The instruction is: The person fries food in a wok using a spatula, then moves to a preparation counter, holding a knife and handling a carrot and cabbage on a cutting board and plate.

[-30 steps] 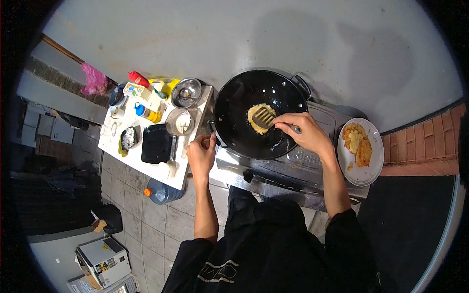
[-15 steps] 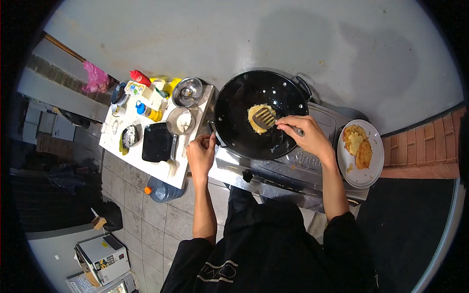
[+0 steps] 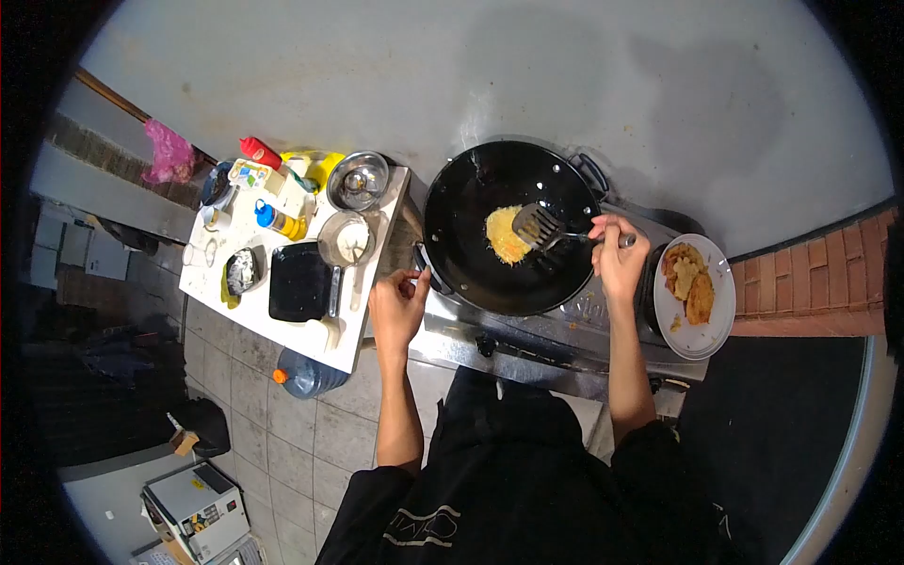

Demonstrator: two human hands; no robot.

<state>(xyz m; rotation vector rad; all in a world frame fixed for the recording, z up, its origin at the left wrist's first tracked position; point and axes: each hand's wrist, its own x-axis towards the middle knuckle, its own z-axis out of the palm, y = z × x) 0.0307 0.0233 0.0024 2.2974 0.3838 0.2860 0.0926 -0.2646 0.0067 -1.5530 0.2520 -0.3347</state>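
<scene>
R hand (image 3: 618, 259) grips spatula (image 3: 544, 232) @ food (image 3: 506, 237) in wok (image 3: 490, 294).

I'm watching remotely through a single lens worn on the head, facing forward and steeply down. The wok (image 3: 468, 240) sits close to mid-view, seen nearly from above, within reach of the wearer's arms (image 3: 399, 405). Below the wok, the wearer's dark torso (image 3: 527, 471) fills the bottom edge; above it, I get the grey wall (image 3: 358, 75). My view is wide: left of the wok it takes in the tabletop (image 3: 250, 301), right of it a plate (image 3: 697, 342), and far off to its lower left a white appliance (image 3: 184, 494). Dark curved borders round off the corners.
</scene>
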